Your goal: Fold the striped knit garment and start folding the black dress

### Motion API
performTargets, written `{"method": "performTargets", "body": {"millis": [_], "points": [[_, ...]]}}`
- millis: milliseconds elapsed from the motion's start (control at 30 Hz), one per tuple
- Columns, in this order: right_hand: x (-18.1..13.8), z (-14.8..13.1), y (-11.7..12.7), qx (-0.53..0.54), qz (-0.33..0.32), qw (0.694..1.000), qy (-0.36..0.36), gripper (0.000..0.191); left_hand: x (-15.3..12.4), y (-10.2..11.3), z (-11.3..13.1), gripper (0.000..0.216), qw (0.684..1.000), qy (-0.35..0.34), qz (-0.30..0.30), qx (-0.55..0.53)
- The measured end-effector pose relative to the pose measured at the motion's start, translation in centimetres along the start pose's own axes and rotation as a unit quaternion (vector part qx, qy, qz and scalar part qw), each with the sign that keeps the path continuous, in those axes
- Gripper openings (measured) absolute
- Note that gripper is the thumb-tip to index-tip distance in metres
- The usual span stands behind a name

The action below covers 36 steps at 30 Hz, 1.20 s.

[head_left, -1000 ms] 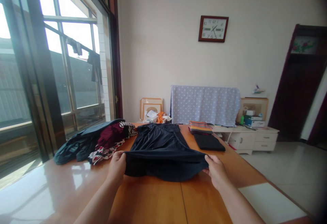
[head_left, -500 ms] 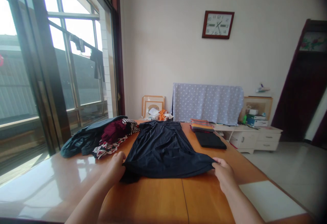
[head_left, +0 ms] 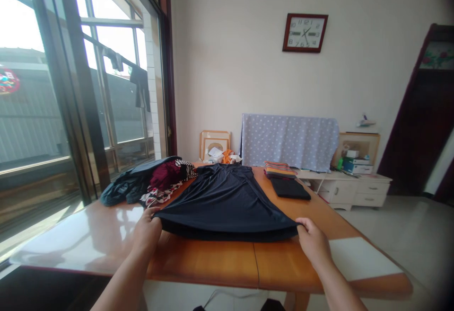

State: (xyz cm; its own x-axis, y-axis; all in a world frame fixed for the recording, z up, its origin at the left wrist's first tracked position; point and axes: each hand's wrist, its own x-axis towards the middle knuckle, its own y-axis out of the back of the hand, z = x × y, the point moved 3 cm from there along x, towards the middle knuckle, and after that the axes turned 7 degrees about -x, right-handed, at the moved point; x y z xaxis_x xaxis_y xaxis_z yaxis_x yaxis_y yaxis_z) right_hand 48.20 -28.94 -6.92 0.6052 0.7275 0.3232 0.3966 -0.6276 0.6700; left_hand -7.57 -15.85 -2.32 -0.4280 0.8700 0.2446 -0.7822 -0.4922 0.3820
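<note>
A dark navy garment point(head_left: 225, 199) lies spread out along the middle of a wooden table point(head_left: 213, 263). My left hand point(head_left: 147, 229) pinches its near left corner. My right hand point(head_left: 312, 240) pinches its near right corner. The near hem is stretched wide between both hands, held slightly above the tabletop. The far end of the garment rests flat on the table.
A heap of unfolded clothes point(head_left: 149, 183) sits at the table's left. A folded black piece point(head_left: 290, 189) and a striped folded piece point(head_left: 279, 169) lie at the far right. A white sheet point(head_left: 358, 258) lies near my right wrist. Window at left, low cabinet point(head_left: 349, 188) beyond.
The hem hung lifted and bunched between my hands a second ago; now it is drawn wider and lower towards me. The view has backed off, showing the table's near edge.
</note>
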Motion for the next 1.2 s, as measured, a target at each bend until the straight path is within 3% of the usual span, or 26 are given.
{"method": "performTargets", "body": {"millis": [233,433,533,767,833,900,1033,1100,1200], "points": [[-3.8,-0.1,2.7,-0.034,-0.054,0.998,0.025,0.03,-1.8,3.5,-0.9,0.042,0.999,0.002,0.033,0.018],[-6.8,-0.2,4.7,-0.047,-0.131,0.989,0.057,0.02,-3.3,6.4,-0.8,0.035,0.99,-0.049,0.051,0.124],[-7.9,0.2,5.0,-0.049,-0.162,0.984,0.062,0.017,-4.1,7.0,-1.3,0.036,0.984,-0.049,0.038,0.169],[-9.3,-0.6,6.2,-0.038,-0.175,0.982,0.059,0.01,-4.3,7.3,-1.5,0.032,0.974,0.052,-0.044,0.215],[-9.3,-1.3,6.9,-0.029,-0.177,0.982,0.06,0.013,-4.4,7.4,-0.7,0.034,0.978,0.052,-0.041,0.199],[-9.0,-2.1,7.6,-0.018,-0.174,0.982,0.066,0.02,-4.7,7.5,0.6,0.037,0.981,0.018,0.001,0.191],[-7.8,-3.9,7.7,-0.011,-0.14,0.986,0.089,0.028,-5.7,6.5,3.6,0.037,0.975,-0.078,0.103,0.183],[-7.2,-5.2,6.8,-0.012,-0.114,0.988,0.104,0.027,-6.2,4.7,5.0,0.033,0.973,-0.139,0.077,0.166],[-6.1,-7.2,4.7,-0.018,-0.093,0.986,0.138,0.025,-6.8,0.9,6.2,0.027,0.964,-0.223,-0.026,0.143]]}}
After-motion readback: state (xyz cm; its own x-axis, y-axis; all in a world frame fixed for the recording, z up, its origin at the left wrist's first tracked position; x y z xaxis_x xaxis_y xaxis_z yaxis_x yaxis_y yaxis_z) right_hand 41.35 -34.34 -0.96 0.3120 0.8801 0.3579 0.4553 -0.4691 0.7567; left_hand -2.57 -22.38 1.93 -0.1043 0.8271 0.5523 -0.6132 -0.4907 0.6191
